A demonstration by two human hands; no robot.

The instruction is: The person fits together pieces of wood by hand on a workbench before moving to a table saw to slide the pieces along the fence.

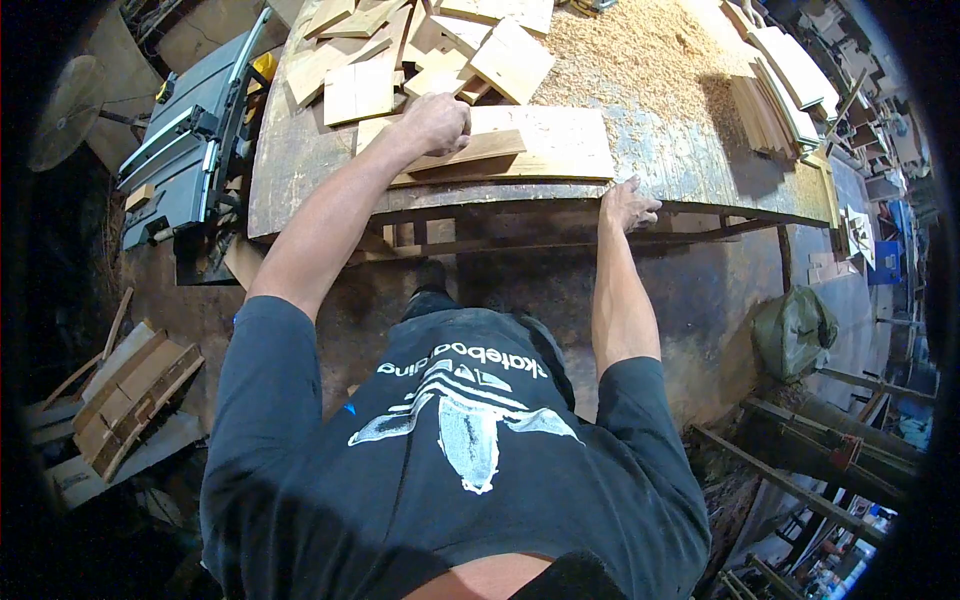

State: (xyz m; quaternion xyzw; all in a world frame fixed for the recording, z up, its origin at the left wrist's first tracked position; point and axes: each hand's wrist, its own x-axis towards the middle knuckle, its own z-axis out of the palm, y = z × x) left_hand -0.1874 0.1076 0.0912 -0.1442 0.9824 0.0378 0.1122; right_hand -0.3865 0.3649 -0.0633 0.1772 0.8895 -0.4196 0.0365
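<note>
At the workbench (690,170), the step looks like handling or steadying boards
The wide board (565,140) lies along the near edge, the narrow board (492,147) over it; left hand (437,124) curls at the narrow board, fingers together, pinch unclear; right hand (629,206) bends its fingers by the wide board's corner, grip unclear; shifting either calls for surer hold

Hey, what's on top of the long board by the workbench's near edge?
A narrower wood piece lies over the long board, with the left hand at it. What they cover of the board can't be seen.
</note>
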